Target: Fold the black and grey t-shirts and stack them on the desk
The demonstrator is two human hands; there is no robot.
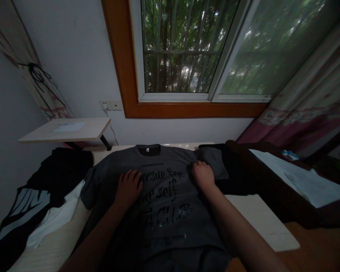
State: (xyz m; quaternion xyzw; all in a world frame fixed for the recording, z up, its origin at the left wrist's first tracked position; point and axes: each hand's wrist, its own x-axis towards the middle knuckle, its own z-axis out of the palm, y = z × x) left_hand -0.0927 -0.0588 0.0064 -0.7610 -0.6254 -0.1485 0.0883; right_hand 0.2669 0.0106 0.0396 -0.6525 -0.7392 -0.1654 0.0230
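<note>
A dark grey T-shirt point(164, 196) with black lettering lies spread face up, its collar towards the window and its lower part near my body. My left hand point(129, 189) rests flat on the chest, fingers apart, beside the printed words. On the other side, my right hand point(203, 174) is closed at the shirt's edge below the sleeve, its fingers curled onto the cloth. The fingertips of that hand are partly hidden. Both sleeves point outwards, and the hem is bunched into folds at the bottom of the view.
Black clothing with a white print point(28, 204) and a white cloth point(58, 217) lie left on the table point(59, 241). A small raised shelf point(93, 130) stands behind them. More black cloth point(238, 170) and a paper sheet point(300, 177) are at right, below the window point(187, 56).
</note>
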